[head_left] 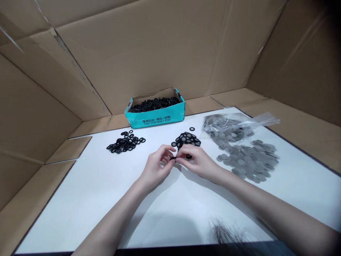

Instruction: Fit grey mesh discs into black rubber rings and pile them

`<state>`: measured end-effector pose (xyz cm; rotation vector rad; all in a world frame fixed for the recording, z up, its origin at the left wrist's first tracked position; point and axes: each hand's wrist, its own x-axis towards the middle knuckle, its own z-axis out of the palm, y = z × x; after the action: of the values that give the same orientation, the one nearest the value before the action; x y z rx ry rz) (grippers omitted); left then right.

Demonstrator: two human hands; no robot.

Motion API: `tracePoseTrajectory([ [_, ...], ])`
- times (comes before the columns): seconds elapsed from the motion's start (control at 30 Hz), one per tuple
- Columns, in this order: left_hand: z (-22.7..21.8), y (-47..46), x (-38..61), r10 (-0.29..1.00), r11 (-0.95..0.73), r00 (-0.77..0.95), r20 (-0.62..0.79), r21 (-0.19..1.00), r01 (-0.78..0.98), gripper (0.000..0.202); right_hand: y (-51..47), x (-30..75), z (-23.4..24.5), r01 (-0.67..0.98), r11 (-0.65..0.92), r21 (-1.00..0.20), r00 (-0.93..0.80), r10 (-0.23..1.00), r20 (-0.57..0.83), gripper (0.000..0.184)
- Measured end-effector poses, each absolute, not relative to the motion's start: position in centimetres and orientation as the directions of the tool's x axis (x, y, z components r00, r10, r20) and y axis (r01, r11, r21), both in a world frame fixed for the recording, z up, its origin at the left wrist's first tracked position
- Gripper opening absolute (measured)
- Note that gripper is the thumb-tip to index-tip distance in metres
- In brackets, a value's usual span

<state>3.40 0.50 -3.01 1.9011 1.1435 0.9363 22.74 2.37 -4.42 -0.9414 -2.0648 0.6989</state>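
Note:
Between my two hands, above the white tabletop, is a small black rubber ring [173,158], seen nearly edge-on. My left hand [157,164] pinches its left side between thumb and fingers. The fingertips of my right hand [196,160] are closed at the ring's right side; whether a grey disc sits between them is hidden. Just behind my right hand lies a pile of black rings with grey discs in them [188,138]. Left of my hands is a heap of open black rings [125,144]. Loose grey mesh-like discs [250,160] spread out to the right of my right hand.
A turquoise box [157,119] full of black rings stands at the back. A clear plastic bag [226,126] with more grey discs lies at the back right. One ring with a disc [192,129] lies apart. Cardboard walls [160,49] surround the white tabletop [101,192].

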Motion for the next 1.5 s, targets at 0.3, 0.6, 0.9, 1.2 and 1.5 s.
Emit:
tracePoseTrajectory([
  [0.3,-3.23,0.5,3.33,0.891,-0.391,0.381,0.247,0.844,0.367,0.011,1.83,22.2,-4.07,0.298,0.539,-0.788,-0.406,0.818,0.407,0.015],
  [0.6,-3.05,0.48,3.15,0.879,-0.401,0.425,0.217,0.818,0.412,0.016,2.07,22.35,-4.61,0.348,0.597,-0.723,-0.446,0.784,0.432,0.016],
  [0.9,-3.1,0.41,3.27,0.89,-0.385,0.397,0.224,0.835,0.392,0.009,2.23,22.56,-4.44,0.383,0.623,-0.682,-0.461,0.769,0.443,0.014],
  [1.2,-3.13,0.43,3.2,0.885,-0.376,0.414,0.212,0.85,0.368,0.011,2.05,22.42,-4.82,0.389,0.702,-0.597,-0.465,0.709,0.53,0.015],
  [1.5,-3.15,0.46,3.32,0.877,-0.439,0.37,0.307,0.824,0.357,0.016,2.07,22.36,-4.02,0.301,0.529,-0.793,-0.398,0.826,0.4,0.013],
])
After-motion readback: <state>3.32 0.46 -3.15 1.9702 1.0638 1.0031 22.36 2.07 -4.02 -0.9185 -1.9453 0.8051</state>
